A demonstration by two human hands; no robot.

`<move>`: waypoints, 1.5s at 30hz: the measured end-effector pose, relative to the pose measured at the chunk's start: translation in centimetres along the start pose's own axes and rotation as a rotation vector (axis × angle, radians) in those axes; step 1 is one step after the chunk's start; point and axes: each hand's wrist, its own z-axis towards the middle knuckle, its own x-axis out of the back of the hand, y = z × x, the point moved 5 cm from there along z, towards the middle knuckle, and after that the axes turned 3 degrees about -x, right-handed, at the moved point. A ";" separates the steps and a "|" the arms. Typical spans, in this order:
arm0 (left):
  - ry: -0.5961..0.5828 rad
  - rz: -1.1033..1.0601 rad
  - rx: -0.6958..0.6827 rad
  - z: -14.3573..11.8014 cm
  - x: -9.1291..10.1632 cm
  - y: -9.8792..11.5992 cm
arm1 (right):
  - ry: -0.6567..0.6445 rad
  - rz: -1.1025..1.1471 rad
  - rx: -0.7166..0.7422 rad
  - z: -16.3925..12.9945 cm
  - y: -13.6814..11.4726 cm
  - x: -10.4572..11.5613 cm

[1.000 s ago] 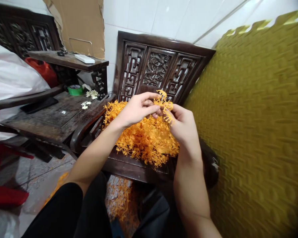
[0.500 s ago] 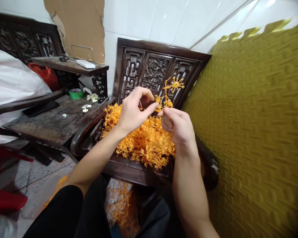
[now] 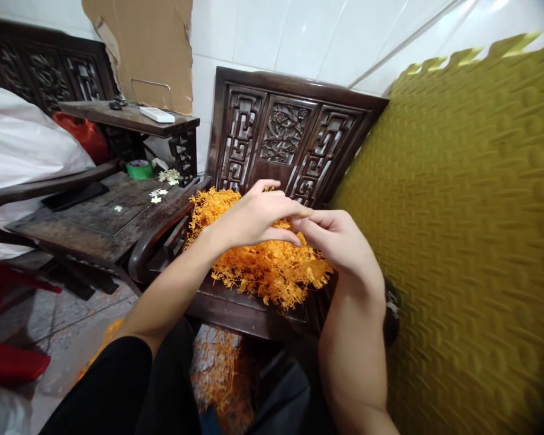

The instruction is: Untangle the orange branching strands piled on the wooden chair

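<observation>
My right hand [image 3: 342,241] is bent at the wrist, its thumb and index finger pinched on an orange plastic sprig with star-shaped ends [image 3: 318,273]. That sprig hangs beneath the hand, over the right edge of a loose pile of similar orange plastic pieces [image 3: 267,275]. Its stem is mostly covered by my fingers. My left hand [image 3: 265,217] reaches across from the left, fingers stretched out and thumb apart from them. Its index fingertip meets the right hand's fingertips. Nothing shows between the left thumb and fingers except the pile behind.
The pile lies on a dark carved wooden chair [image 3: 236,317]. A yellow-green foam mat [image 3: 462,229] stands close at the right. On the left, a wooden seat [image 3: 86,220] bears green tape [image 3: 139,170], a phone [image 3: 75,197] and small white pieces [image 3: 158,194]. A red stool [image 3: 13,338] stands lower left.
The sprig, held upright above the pile before, now points downward below my right hand. My right wrist has turned over, and my left hand has lowered, its fingers straightened toward the right.
</observation>
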 end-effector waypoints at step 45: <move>-0.076 0.297 0.218 -1.2 0.8 -2.1 | 0.216 0.075 0.004 0.1 0.3 -0.4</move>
